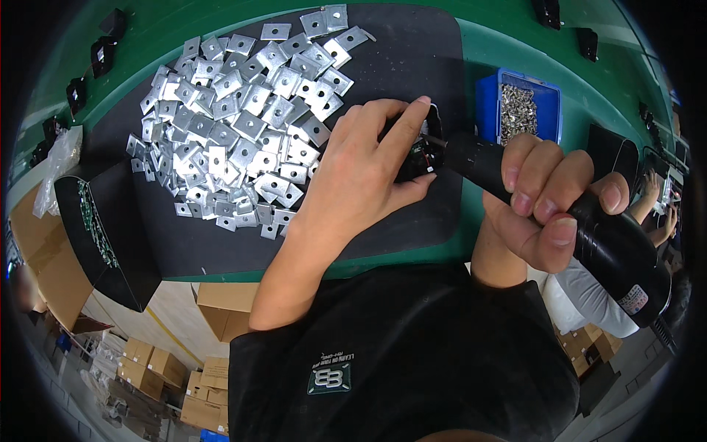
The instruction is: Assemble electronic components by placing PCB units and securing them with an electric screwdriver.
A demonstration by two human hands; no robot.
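My left hand point(364, 158) is closed round a small black housing point(417, 163), pressing it down on the dark mat; its fingers hide much of the part. My right hand point(549, 191) grips a black electric screwdriver point(615, 247) with a cord at its rear end. The tool lies almost level, its nose point(471, 158) pointing left, and the thin bit reaches the right side of the housing. Whether the bit sits in a screw cannot be made out. Left of my left hand spreads a big heap of silver square metal plates point(247, 129), each with a round hole.
A blue bin point(488, 103) of small screws stands beyond my right hand. At the left table edge is a black box point(118, 243) holding green parts. Cardboard boxes point(213, 383) stand on the floor. Another person's hands point(652, 195) work at the far right.
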